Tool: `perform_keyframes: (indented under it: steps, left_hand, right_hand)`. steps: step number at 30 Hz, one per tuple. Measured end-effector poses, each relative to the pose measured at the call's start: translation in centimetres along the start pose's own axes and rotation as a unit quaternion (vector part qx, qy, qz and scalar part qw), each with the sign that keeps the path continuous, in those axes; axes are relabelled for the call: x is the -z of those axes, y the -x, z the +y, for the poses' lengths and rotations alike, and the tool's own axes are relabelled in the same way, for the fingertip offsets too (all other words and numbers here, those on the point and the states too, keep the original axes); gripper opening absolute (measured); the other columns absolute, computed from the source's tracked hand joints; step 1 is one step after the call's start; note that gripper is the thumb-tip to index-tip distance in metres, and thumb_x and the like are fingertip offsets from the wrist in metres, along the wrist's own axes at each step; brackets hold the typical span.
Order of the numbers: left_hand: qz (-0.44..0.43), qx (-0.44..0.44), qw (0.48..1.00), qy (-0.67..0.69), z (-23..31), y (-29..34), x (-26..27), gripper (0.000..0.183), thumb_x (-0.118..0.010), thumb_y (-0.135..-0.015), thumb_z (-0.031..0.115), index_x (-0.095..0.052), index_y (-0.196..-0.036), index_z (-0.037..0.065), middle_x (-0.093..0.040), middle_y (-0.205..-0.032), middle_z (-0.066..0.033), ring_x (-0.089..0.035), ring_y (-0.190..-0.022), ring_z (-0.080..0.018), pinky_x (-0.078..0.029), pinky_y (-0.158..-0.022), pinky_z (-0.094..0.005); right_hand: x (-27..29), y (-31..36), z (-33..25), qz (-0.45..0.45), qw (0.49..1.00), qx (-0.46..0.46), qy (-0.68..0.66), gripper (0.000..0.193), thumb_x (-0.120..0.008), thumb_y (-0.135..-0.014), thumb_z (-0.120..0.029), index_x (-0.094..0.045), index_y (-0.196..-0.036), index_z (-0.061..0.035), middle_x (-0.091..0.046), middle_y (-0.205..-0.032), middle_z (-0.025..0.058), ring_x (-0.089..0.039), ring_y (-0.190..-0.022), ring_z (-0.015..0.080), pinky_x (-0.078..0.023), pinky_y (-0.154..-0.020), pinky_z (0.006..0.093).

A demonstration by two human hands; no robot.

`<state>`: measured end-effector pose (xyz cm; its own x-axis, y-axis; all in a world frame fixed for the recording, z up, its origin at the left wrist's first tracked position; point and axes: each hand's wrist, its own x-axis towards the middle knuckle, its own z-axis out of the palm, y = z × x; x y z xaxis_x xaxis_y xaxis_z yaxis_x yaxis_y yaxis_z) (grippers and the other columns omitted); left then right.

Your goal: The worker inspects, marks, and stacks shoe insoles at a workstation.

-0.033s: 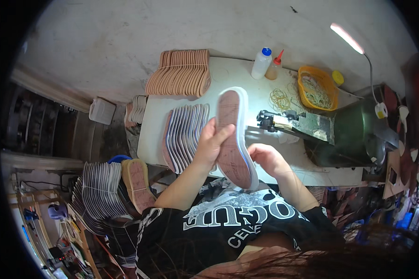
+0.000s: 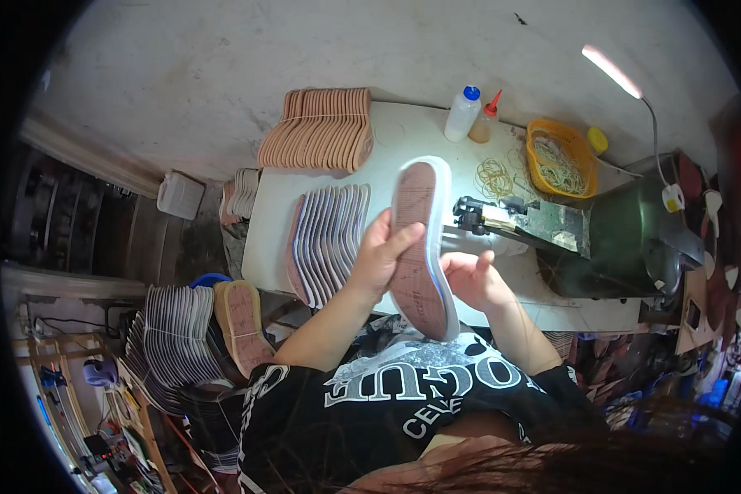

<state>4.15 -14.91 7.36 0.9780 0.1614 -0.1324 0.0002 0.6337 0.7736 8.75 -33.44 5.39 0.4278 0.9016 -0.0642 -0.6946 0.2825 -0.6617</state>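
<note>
Upright in front of me is a shoe sole (image 2: 417,247) with a pinkish-brown face, a white rim and a thin blue line along its side. My left hand (image 2: 380,253) is closed around its left edge, thumb lying across the face. My right hand (image 2: 474,278) is at the sole's right edge with thumb and fingers apart; whether the fingertips touch the rim I cannot tell. Just left of my left hand, a row of similar soles (image 2: 325,239) stands on the white table (image 2: 403,123). Beyond my right hand is a machine with a dark metal arm (image 2: 543,222).
A tied row of tan soles (image 2: 317,128) is at the back left. Two bottles (image 2: 463,114), loose rubber bands (image 2: 494,177) and a yellow basket (image 2: 561,185) sit at the back. A lit lamp (image 2: 613,70) is at upper right. More bundled soles (image 2: 177,337) are at lower left.
The sole and my left hand have shifted slightly right. My right hand's curled fingers have loosened, and its thumb now stands apart.
</note>
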Motion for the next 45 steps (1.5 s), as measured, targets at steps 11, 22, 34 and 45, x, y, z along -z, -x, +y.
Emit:
perform_keyframes:
  steps: [11,22,34,45]
  left_hand:
    - [-0.166,0.049,0.973,-0.154,-0.5,-0.7,-3.1,0.043,-0.075,-0.081,0.014,-0.054,-0.116,-0.001,-0.065,-0.107,-0.0073,-0.061,-0.096,-0.0127,-0.048,-0.087,-0.0267]
    - [0.022,-0.115,0.978,-0.17,-2.4,-2.5,-5.8,0.039,-0.076,-0.079,0.008,-0.054,-0.11,-0.001,-0.066,-0.099,-0.0072,-0.064,-0.087,-0.0137,-0.052,-0.079,-0.0279]
    - [-0.016,-0.097,0.865,-0.492,-5.7,-11.5,-4.8,0.038,-0.078,-0.072,0.034,-0.07,-0.093,0.002,-0.057,-0.1,-0.0114,-0.048,-0.104,-0.0281,-0.039,-0.093,-0.0377]
    - [0.004,-0.068,0.864,-0.499,-5.6,-13.0,-6.3,0.032,-0.073,-0.078,0.032,-0.07,-0.093,0.003,-0.058,-0.099,-0.0122,-0.047,-0.103,-0.0291,-0.038,-0.094,-0.0378]
  right_hand:
    - [-0.7,2.7,-5.7,-0.024,0.954,-0.041,0.295,0.03,-0.071,-0.086,-0.019,-0.065,-0.104,0.005,-0.068,-0.09,0.0064,-0.064,-0.079,0.0123,-0.055,-0.068,0.0263]
    - [-2.4,2.9,-5.2,0.194,0.872,0.076,0.444,0.021,-0.068,-0.086,-0.014,-0.067,-0.1,0.0019,-0.068,-0.08,0.0082,-0.059,-0.07,0.0088,-0.049,-0.067,0.0269]
    - [0.5,6.1,-1.7,0.332,0.92,0.112,0.178,0.024,-0.062,-0.092,-0.012,-0.063,-0.111,0.0043,-0.068,-0.1,0.0054,-0.061,-0.088,0.0081,-0.048,-0.08,0.0246]
    - [1.3,6.6,-1.7,0.345,0.927,0.109,0.099,0.028,-0.062,-0.092,-0.013,-0.061,-0.113,0.005,-0.068,-0.098,0.0077,-0.063,-0.088,0.0101,-0.05,-0.078,0.0242]
